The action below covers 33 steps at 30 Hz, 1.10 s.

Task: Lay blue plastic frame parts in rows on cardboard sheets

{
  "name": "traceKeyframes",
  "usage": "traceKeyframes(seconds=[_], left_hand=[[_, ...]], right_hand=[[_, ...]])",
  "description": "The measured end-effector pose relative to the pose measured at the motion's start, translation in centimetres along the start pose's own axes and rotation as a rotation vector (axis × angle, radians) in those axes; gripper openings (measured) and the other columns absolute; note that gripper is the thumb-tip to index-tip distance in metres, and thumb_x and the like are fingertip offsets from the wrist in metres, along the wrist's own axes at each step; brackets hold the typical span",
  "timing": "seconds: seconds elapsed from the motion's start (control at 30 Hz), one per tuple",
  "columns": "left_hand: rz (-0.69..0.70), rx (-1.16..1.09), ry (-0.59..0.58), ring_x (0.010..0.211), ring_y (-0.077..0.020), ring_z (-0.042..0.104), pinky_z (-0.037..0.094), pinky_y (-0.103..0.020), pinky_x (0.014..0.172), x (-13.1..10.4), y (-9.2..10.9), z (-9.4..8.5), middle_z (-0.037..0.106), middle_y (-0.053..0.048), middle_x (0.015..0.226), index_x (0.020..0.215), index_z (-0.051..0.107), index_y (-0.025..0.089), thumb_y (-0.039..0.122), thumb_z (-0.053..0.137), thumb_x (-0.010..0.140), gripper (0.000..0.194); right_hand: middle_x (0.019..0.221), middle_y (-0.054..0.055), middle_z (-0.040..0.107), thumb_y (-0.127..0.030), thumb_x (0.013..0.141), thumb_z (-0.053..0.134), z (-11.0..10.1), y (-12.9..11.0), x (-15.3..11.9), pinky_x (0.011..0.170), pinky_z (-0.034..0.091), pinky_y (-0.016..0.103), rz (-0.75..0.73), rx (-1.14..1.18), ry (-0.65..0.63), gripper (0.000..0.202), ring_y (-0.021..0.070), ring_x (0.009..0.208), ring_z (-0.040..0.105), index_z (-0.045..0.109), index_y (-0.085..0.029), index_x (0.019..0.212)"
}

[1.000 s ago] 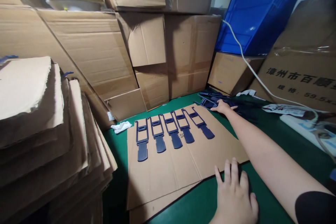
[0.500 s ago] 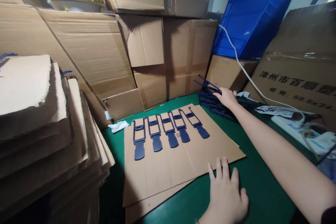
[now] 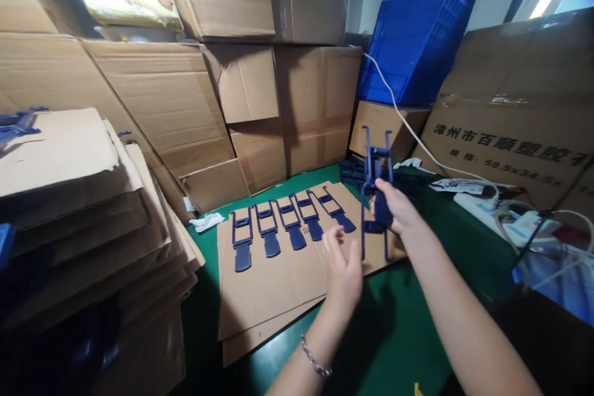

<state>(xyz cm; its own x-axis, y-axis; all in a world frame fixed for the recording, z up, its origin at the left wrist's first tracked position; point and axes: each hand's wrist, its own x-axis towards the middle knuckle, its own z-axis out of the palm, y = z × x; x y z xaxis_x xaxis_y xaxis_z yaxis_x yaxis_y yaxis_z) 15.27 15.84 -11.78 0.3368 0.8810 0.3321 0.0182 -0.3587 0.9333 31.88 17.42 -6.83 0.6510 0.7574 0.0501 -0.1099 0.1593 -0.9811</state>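
Observation:
My right hand [image 3: 403, 209] is closed around dark blue plastic brackets [image 3: 374, 164], raised over the right end of a cardboard sheet [image 3: 271, 294]. They look like two pieces together, with prongs pointing both up and down; my fingers hide part of them. Just left of them, my left hand [image 3: 344, 269] hovers with bent fingers apart and nothing in it. Several similar brackets [image 3: 289, 218], each an open frame with a flat paddle end, lie in a row on the cardboard. Behind my right hand is a dark pile of more brackets [image 3: 351, 172], partly covered from view.
Stacked cardboard sheets [image 3: 116, 223] rise at the left, with blue pieces on top. Cardboard boxes [image 3: 320, 99] wall off the back. A blue crate [image 3: 408, 43], a white cable [image 3: 394, 99] and a power strip [image 3: 477, 207] are at the right of the green table [image 3: 297, 362].
My right hand has lifted brackets from the pile and brought them nearer. My left hand has come off the table edge and moved up and left, its fingers now bent. The view has shifted slightly.

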Motion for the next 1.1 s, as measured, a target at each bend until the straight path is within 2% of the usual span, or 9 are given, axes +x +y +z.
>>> traceKeyframes(seconds=[0.1,0.17,0.33,0.57,0.7,0.8,0.87,0.97,1.1], left_hand=[[-0.369,-0.282,-0.246,0.088,-0.0182,0.056,0.048,-0.028,0.069,2.2,0.2,-1.0,0.055,-0.010,0.101,0.113,0.042,0.015,0.034,0.042,0.086,0.033],[-0.468,-0.326,-0.347,0.077,-0.0172,0.059,0.047,-0.022,0.052,2.8,-0.1,-1.4,0.058,-0.010,0.097,0.114,0.045,0.013,0.030,0.046,0.084,0.035],[-0.488,-0.265,-0.366,0.067,-0.0140,0.059,0.034,-0.014,0.033,3.2,-0.6,-2.1,0.061,-0.009,0.093,0.111,0.051,0.013,0.019,0.046,0.081,0.031],[-0.578,-0.121,-0.287,0.070,-0.0166,0.061,0.045,-0.020,0.039,5.5,0.2,-5.2,0.061,-0.010,0.086,0.110,0.043,0.014,0.019,0.036,0.085,0.026],[-0.532,0.043,-0.247,0.076,-0.0176,0.061,0.048,-0.021,0.044,6.7,1.2,-8.0,0.062,-0.008,0.085,0.108,0.043,0.018,0.022,0.036,0.086,0.024],[-0.479,0.232,-0.208,0.084,-0.0210,0.060,0.047,-0.023,0.047,7.2,1.3,-9.9,0.061,-0.009,0.087,0.105,0.046,0.019,0.024,0.036,0.085,0.023],[-0.436,0.364,-0.177,0.087,-0.0231,0.058,0.047,-0.026,0.051,7.4,1.0,-10.8,0.061,-0.009,0.089,0.104,0.048,0.020,0.025,0.038,0.084,0.023],[-0.382,0.505,-0.168,0.086,-0.0238,0.058,0.047,-0.031,0.061,7.6,0.5,-11.8,0.063,-0.008,0.086,0.101,0.050,0.021,0.027,0.039,0.084,0.021],[-0.336,0.604,-0.184,0.086,-0.0236,0.058,0.045,-0.034,0.071,7.6,0.4,-12.4,0.064,-0.008,0.087,0.103,0.051,0.021,0.029,0.035,0.085,0.025]], right_hand=[[0.047,-0.002,0.048,-0.044,0.076,0.056,2.1,3.0,-2.1,0.034,0.041,0.021,0.192,0.120,-0.077,0.029,0.0101,0.037,0.045,0.048,-0.018,0.068],[0.049,-0.001,0.050,-0.037,0.076,0.057,3.3,4.4,-2.9,0.036,0.042,0.019,0.249,0.159,-0.121,0.023,0.0096,0.038,0.047,0.050,-0.016,0.072],[0.054,0.000,0.054,-0.030,0.077,0.058,3.7,6.0,-3.1,0.037,0.045,0.021,0.323,0.108,-0.135,0.016,0.0115,0.042,0.052,0.054,-0.014,0.082],[0.083,0.003,0.063,-0.025,0.081,0.049,1.3,6.3,-1.9,0.046,0.048,0.021,0.259,0.244,-0.096,0.032,0.0094,0.050,0.056,0.048,-0.021,0.112],[0.087,0.006,0.061,-0.032,0.084,0.036,-0.7,6.6,-0.5,0.048,0.047,0.025,0.201,-0.289,0.165,0.036,0.0116,0.052,0.055,0.048,-0.018,0.115],[0.105,0.013,0.055,-0.023,0.075,0.046,-2.0,7.1,0.2,0.075,0.048,0.034,0.125,-0.591,0.274,0.047,0.0228,0.089,0.058,0.046,-0.014,0.121],[0.115,0.018,0.049,-0.019,0.070,0.053,-2.5,7.5,0.3,0.090,0.040,0.037,0.039,-0.787,0.277,0.061,0.0286,0.107,0.048,0.041,-0.010,0.128],[0.114,0.020,0.048,-0.021,0.069,0.056,-2.7,8.2,0.4,0.093,0.037,0.038,-0.038,-1.049,0.222,0.072,0.0308,0.110,0.046,0.030,-0.007,0.136],[0.116,0.016,0.049,-0.028,0.069,0.059,-2.8,8.7,0.7,0.089,0.039,0.038,-0.036,-1.021,0.198,0.088,0.0295,0.109,0.047,0.011,-0.014,0.142]])
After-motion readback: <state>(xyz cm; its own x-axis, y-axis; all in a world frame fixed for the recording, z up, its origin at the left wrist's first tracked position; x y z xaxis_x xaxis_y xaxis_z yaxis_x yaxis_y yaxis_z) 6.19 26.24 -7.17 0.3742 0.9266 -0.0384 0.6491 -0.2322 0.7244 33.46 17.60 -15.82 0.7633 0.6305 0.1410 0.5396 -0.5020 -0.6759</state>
